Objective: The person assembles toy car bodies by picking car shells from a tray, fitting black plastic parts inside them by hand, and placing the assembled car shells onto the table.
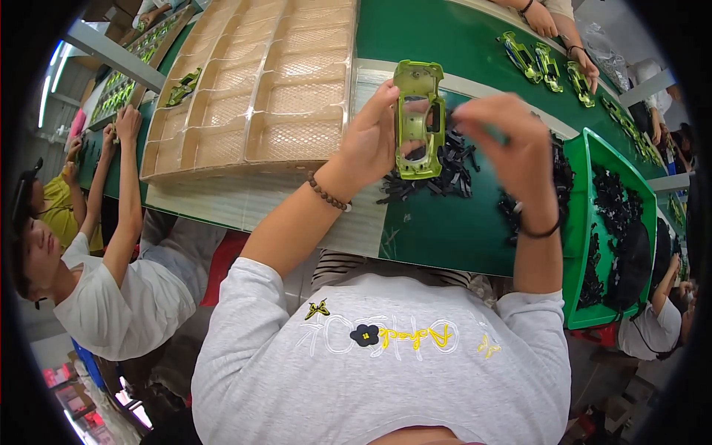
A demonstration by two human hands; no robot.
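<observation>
My left hand (367,144) grips a translucent lime-green toy car body shell (417,78) by its left edge and holds it upright, its window openings showing. To the right of the shell, my right hand (519,141) is raised and blurred by motion. Its thumb and fingers look pinched together near the shell's right side; whatever they hold is too smeared to name. Beneath the shell lies a loose pile of small black plastic parts (456,174) on the green tabletop (437,233).
A tan compartment tray (297,96) stands at left, with one green car shell (183,87) in it. At right is a green bin (581,278) of black parts. Across the table, a co-worker's hands (545,21) are near several green shells (549,68). Another person sits at left.
</observation>
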